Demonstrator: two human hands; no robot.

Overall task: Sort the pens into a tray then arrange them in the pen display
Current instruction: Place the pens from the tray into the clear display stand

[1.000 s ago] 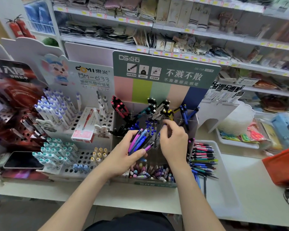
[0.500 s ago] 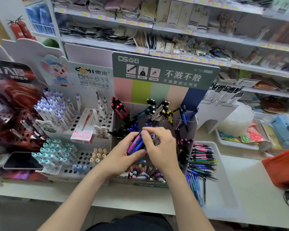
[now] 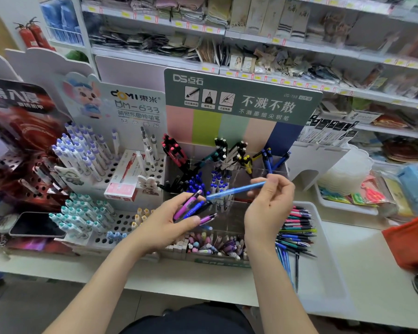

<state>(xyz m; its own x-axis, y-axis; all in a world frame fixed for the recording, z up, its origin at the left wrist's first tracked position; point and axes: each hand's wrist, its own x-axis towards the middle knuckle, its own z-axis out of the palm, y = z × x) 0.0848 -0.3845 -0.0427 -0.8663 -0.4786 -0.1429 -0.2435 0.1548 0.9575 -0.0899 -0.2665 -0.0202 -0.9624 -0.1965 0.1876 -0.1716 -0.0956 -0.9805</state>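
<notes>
The right hand (image 3: 268, 208) pinches a light blue pen (image 3: 237, 189) between thumb and fingertips and holds it nearly level just in front of the pen display (image 3: 239, 102), one end reaching toward the left hand (image 3: 169, 225). The left hand's fingers are curled round a bunch of purple and blue pens (image 3: 193, 208), low before the display's front compartments. Just right of the display, the white tray (image 3: 328, 261) carries a row of pens (image 3: 297, 227) lying side by side.

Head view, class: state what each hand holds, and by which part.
Right hand pinches a blue pen at one end; left hand grips a bunch of pens round their barrels.
</notes>
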